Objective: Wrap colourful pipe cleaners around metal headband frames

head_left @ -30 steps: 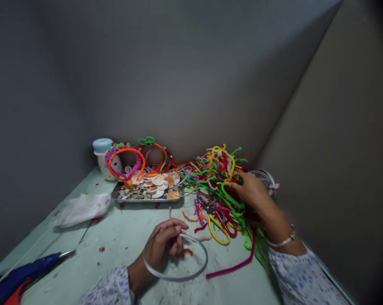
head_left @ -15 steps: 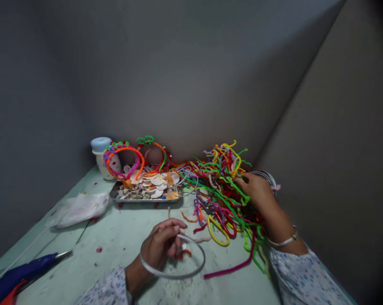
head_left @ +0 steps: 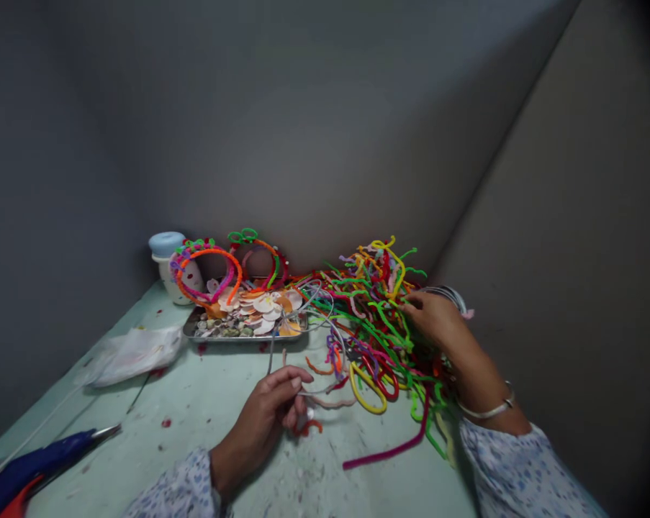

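Observation:
My left hand (head_left: 273, 403) is closed on a thin grey hoop (head_left: 272, 351), pinching it at its near side. The hoop tilts away from me, and its far part overlaps the loose grey loops by the tray. My right hand (head_left: 435, 316) reaches into the right side of a heaped pile of coloured pipe cleaners (head_left: 378, 316). Its fingers are curled in against green and yellow strands; what lies between the fingertips is hidden. Scissors (head_left: 368, 397) with one yellow and one red handle loop lie at the pile's near edge. A magenta pipe cleaner (head_left: 389, 453) sticks out toward me.
A metal tray (head_left: 243, 339) holds shells and small pieces. Decorated headbands (head_left: 209, 252) stand over it, beside a pale jar (head_left: 168, 244) with a blue lid. A plastic bag (head_left: 138, 354) and a blue glue gun (head_left: 49, 453) lie left. Grey hoops (head_left: 448, 295) sit behind my right hand.
The hoop in my left hand has swung from near me up and away toward the tray. My right hand stays at the pile, barely shifted.

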`<action>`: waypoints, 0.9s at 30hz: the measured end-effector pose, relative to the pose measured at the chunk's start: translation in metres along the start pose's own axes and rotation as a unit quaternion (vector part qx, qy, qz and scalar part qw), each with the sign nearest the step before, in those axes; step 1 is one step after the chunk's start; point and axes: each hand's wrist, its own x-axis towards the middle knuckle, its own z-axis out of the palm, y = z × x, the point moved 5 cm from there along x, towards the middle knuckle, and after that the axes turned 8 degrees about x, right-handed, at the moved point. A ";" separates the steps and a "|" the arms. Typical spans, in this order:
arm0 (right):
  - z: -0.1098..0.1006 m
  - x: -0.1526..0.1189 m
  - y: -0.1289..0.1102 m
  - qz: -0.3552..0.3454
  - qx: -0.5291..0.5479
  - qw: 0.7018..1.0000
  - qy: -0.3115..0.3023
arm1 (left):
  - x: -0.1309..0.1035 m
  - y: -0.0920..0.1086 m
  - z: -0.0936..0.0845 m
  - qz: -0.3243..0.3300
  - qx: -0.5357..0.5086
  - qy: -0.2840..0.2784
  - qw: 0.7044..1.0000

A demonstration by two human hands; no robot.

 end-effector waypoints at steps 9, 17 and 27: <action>-0.023 -0.009 -0.017 0.011 0.043 0.998 0.033 | -0.001 0.002 0.001 0.019 -0.012 0.010 1.000; -0.004 -0.039 -0.077 -0.077 0.137 0.961 -0.228 | 0.001 0.000 -0.001 0.014 -0.004 0.029 0.999; 0.033 -0.034 -0.057 -0.018 -0.088 0.974 -0.206 | -0.001 0.002 0.000 0.012 -0.002 0.025 1.000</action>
